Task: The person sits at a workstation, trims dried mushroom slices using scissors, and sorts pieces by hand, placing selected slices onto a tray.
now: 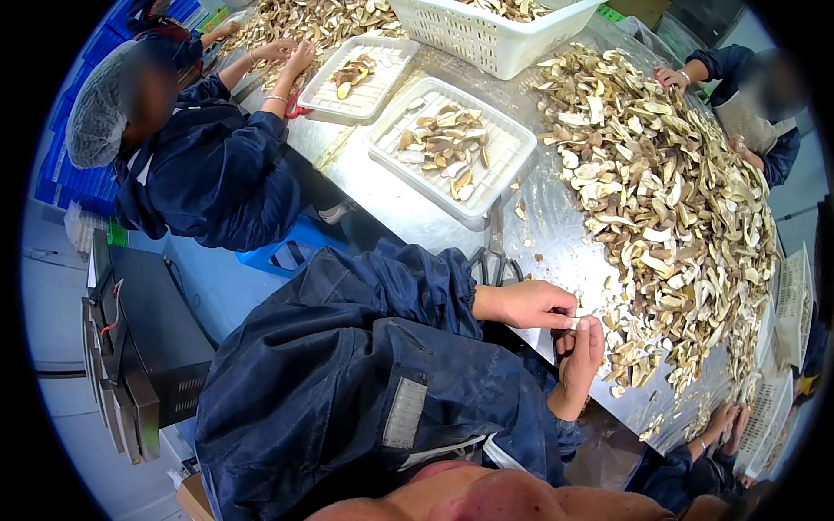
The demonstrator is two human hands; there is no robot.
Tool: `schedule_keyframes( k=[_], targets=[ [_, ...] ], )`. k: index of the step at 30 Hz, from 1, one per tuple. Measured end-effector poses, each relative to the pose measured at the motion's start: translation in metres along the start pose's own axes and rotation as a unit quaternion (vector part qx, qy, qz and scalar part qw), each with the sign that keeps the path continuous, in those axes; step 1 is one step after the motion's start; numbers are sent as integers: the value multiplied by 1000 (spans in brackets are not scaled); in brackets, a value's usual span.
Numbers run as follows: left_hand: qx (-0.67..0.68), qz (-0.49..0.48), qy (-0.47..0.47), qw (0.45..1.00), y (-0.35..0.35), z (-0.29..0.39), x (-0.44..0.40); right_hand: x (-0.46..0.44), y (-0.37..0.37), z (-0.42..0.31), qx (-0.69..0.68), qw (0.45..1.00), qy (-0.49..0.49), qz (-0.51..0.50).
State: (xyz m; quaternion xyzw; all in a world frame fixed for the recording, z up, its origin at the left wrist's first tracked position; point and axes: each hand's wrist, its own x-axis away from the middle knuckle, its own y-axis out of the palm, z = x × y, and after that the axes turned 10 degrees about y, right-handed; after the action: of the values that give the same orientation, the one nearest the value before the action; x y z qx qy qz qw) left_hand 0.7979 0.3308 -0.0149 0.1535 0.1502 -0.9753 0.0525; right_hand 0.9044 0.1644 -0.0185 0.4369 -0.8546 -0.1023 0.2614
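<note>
My left hand (530, 304) reaches over the table's near edge, thumb and fingers pinched together. Its fingertips meet those of my right hand (584, 354), which is also closed in a pinch. Between them is a small pale piece (575, 322), probably mushroom, mostly hidden by the fingers. Just right of my hands lies the large heap of sliced dried mushrooms (660, 234). Black-handled scissors (496, 252) rest on the metal table beyond my left hand. Further off, a white tray (382, 143) holds a small pile of mushroom slices (447, 143).
A second white tray (324, 104) and a white perforated basket (499, 43) stand at the back. One person (208, 165) works at the left, another (756, 104) at the far right. Another person's hands (725, 425) are at the lower right. White crates (769, 412) line the right side.
</note>
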Motion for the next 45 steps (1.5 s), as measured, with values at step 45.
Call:
schedule_keyframes(
  k=[45],
  targets=[
    [25,-19,5,1000,-2,2,-4,-1,-13,3,-37,998,31,-45]
  ],
)
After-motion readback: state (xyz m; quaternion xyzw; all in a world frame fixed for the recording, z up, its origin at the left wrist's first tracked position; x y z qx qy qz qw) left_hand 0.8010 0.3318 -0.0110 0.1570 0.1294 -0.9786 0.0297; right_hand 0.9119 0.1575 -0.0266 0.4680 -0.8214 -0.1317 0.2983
